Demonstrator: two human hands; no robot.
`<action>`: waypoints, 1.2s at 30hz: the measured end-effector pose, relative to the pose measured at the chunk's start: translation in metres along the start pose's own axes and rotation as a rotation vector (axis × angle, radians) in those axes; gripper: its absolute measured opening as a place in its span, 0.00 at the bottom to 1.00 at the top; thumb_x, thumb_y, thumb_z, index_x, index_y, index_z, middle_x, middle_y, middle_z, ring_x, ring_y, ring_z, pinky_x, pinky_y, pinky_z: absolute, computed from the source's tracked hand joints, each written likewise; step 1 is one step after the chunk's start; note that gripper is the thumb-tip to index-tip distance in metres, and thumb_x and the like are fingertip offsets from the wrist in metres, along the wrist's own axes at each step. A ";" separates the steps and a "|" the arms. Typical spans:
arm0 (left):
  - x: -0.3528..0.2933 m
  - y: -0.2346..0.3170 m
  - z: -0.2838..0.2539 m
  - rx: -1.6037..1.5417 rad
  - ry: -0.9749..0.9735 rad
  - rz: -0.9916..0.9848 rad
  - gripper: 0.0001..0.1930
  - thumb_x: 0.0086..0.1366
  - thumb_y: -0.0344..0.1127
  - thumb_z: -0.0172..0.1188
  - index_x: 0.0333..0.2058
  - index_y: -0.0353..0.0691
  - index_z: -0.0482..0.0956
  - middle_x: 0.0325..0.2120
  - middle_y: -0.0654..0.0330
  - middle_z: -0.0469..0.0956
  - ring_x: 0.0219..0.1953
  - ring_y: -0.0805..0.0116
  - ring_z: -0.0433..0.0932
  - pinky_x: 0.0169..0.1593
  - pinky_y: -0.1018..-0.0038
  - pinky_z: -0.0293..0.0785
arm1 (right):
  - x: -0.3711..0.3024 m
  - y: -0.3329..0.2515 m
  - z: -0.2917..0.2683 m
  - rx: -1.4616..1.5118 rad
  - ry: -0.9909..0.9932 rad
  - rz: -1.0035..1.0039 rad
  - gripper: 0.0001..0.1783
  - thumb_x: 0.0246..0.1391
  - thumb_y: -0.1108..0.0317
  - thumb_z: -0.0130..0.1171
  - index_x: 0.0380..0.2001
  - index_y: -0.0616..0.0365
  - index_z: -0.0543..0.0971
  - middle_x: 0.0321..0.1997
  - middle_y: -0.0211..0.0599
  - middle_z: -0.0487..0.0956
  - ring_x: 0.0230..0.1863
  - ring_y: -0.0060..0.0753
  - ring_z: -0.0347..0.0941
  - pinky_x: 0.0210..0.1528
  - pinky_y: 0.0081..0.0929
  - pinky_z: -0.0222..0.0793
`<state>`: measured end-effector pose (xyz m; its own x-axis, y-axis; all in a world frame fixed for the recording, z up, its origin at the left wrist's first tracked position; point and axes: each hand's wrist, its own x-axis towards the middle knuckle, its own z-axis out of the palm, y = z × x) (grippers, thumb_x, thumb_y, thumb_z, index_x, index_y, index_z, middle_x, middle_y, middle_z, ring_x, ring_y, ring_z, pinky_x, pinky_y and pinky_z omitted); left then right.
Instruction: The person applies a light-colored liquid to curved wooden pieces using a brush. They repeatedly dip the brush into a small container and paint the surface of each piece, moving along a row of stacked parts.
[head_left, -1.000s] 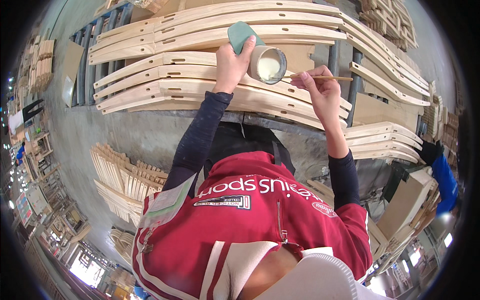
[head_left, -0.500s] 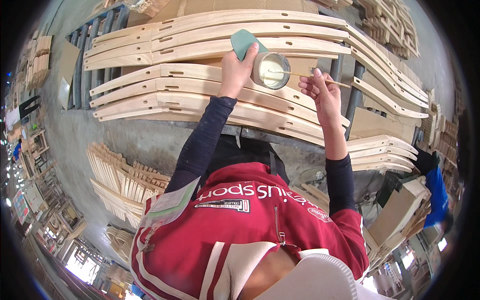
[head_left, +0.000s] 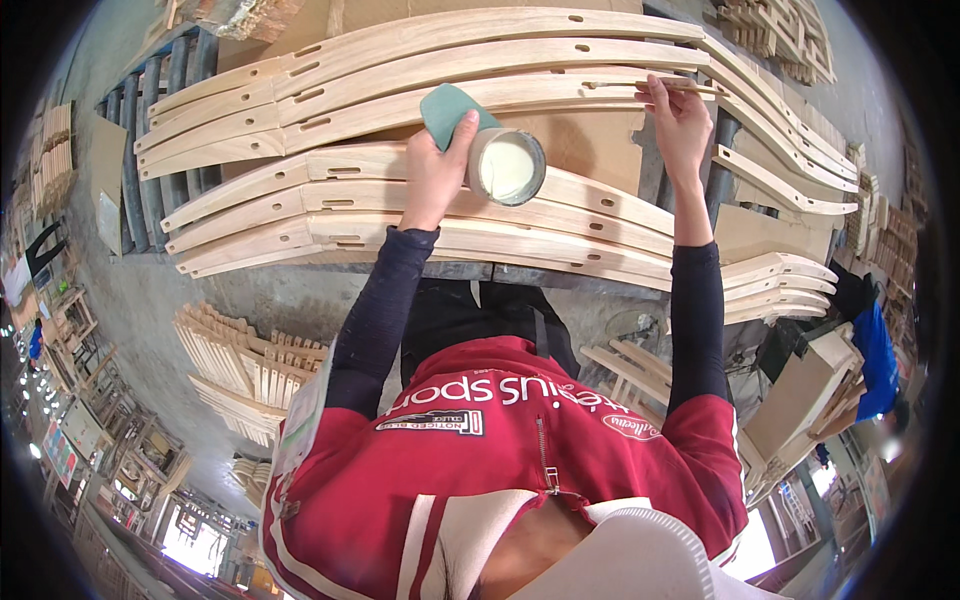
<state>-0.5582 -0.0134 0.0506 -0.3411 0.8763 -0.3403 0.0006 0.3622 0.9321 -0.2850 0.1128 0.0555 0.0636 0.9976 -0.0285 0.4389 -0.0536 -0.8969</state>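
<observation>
My left hand [head_left: 438,175] is closed round a round cup [head_left: 479,180] of cream-white liquid, tilted so its mouth shows. A flat green piece [head_left: 450,115] with rounded corners sticks out between its thumb and fingers; its material is unclear. Between thumb and fingertips, my right hand [head_left: 684,125] pinches a thin wooden stick [head_left: 622,86]. The stick's whitish tip lies over a slot near the right part of a pale, curved wooden slat [head_left: 480,97]; whether it touches the wood, I cannot tell. More slotted slats [head_left: 400,200] lie in a row below the cup.
Cardboard [head_left: 585,140] lies under the slats, on a rack of dark rollers [head_left: 130,150]. More bent slats [head_left: 785,130] lie at the right. Stacked wooden parts [head_left: 245,365] stand on the floor at lower left. Someone in blue [head_left: 875,365] is at the far right.
My right hand has lifted the stick out of the cup and carried it up and to the right, over a slat. The cup and green piece have shifted left and slightly down.
</observation>
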 end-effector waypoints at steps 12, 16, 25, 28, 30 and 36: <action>-0.001 -0.005 -0.031 0.091 -0.014 -0.083 0.21 0.66 0.49 0.62 0.36 0.32 0.82 0.29 0.61 0.82 0.32 0.77 0.76 0.38 0.78 0.72 | 0.004 0.017 0.012 0.019 0.068 0.047 0.16 0.60 0.61 0.61 0.36 0.69 0.79 0.32 0.42 0.85 0.36 0.27 0.83 0.38 0.20 0.77; 0.000 -0.002 -0.030 0.078 -0.028 -0.070 0.21 0.66 0.50 0.61 0.36 0.32 0.82 0.29 0.60 0.82 0.32 0.77 0.76 0.38 0.78 0.72 | 0.005 0.021 0.015 0.067 0.083 0.065 0.17 0.60 0.61 0.61 0.36 0.69 0.79 0.32 0.42 0.85 0.35 0.28 0.83 0.39 0.20 0.77; -0.001 -0.002 -0.030 0.082 -0.026 -0.082 0.21 0.66 0.48 0.61 0.36 0.31 0.82 0.29 0.60 0.82 0.31 0.77 0.76 0.36 0.79 0.72 | 0.001 0.017 0.012 -0.089 0.081 -0.014 0.16 0.60 0.62 0.61 0.35 0.68 0.79 0.31 0.41 0.85 0.34 0.26 0.83 0.38 0.20 0.76; -0.002 -0.003 -0.032 0.056 -0.024 -0.072 0.20 0.66 0.47 0.61 0.35 0.31 0.82 0.28 0.60 0.82 0.30 0.78 0.76 0.35 0.79 0.72 | -0.003 0.005 0.020 -0.227 0.050 -0.074 0.14 0.60 0.62 0.61 0.34 0.65 0.78 0.30 0.39 0.85 0.33 0.26 0.83 0.37 0.20 0.76; -0.003 -0.004 -0.032 0.041 -0.016 -0.066 0.19 0.66 0.46 0.61 0.35 0.31 0.82 0.28 0.60 0.82 0.30 0.78 0.77 0.35 0.79 0.71 | -0.001 0.009 0.023 -0.328 0.040 -0.152 0.12 0.60 0.62 0.61 0.34 0.62 0.77 0.29 0.37 0.84 0.33 0.26 0.84 0.37 0.21 0.77; -0.008 -0.005 -0.035 0.075 0.019 -0.059 0.20 0.66 0.46 0.61 0.35 0.30 0.82 0.28 0.60 0.82 0.31 0.77 0.77 0.36 0.78 0.72 | 0.001 0.005 0.028 -0.350 -0.030 -0.224 0.11 0.61 0.61 0.59 0.32 0.57 0.75 0.27 0.34 0.84 0.33 0.25 0.84 0.34 0.21 0.75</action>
<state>-0.5887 -0.0331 0.0527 -0.3607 0.8467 -0.3912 0.0504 0.4365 0.8983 -0.3079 0.1146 0.0383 -0.0923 0.9868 0.1330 0.7175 0.1586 -0.6783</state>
